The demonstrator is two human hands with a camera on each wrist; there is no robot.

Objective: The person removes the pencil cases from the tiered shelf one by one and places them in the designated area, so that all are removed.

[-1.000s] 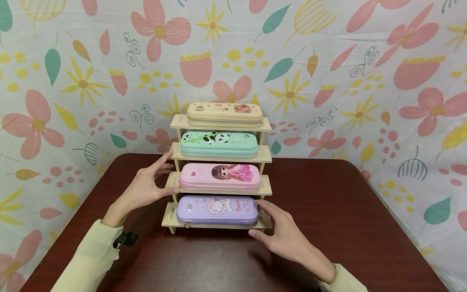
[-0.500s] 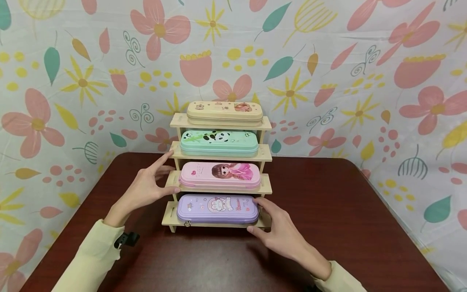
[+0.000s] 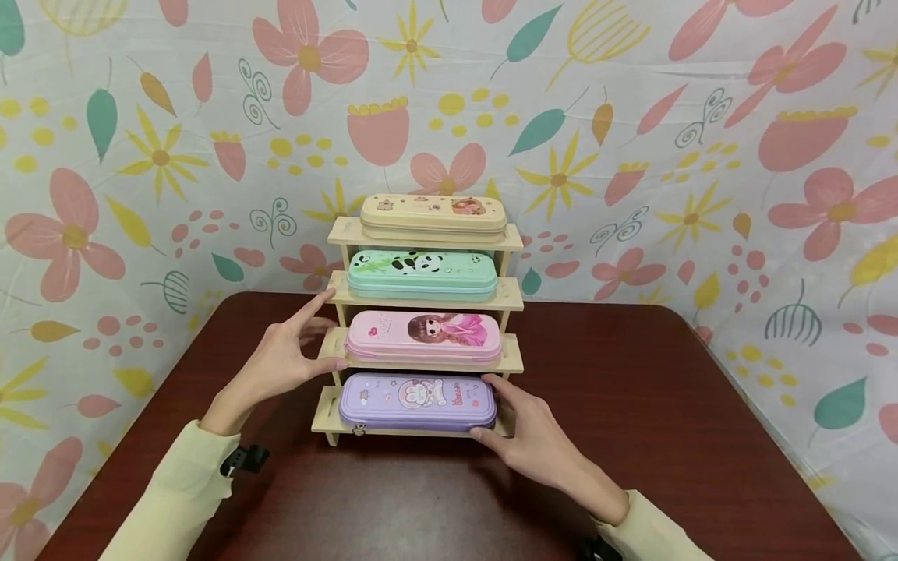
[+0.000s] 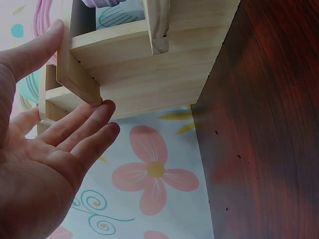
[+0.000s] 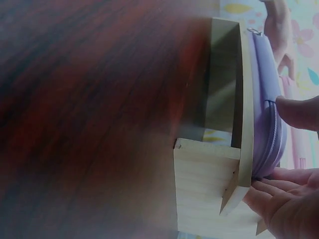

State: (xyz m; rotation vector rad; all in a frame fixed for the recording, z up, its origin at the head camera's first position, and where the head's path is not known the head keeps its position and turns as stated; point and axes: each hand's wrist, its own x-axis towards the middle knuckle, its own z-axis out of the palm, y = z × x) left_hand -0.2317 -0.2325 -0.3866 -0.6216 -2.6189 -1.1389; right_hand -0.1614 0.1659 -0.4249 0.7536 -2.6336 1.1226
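A tiered wooden display rack (image 3: 512,352) bears a pencil case on each step. Lowest is a purple pencil case (image 3: 414,401) with a rabbit print; my right hand (image 3: 543,444) holds its right end, thumb at the front edge and fingers behind, as the right wrist view also shows. My left hand (image 3: 273,362) grips the rack's left side: its thumb rests on the step with the pink pencil case (image 3: 386,335), while fingertips reach the step's underside in the left wrist view. Higher up lie a mint green panda pencil case (image 3: 449,273) and a cream pencil case (image 3: 421,218).
The rack stands on a dark red-brown wooden table (image 3: 617,389). Behind it hangs a white cloth (image 3: 617,93) printed with flowers and leaves. Each wrist wears a black strap (image 3: 244,460).
My right hand has moved slightly left and closed in on the purple pencil case, its thumb now on the front edge. The left hand stays on the rack.
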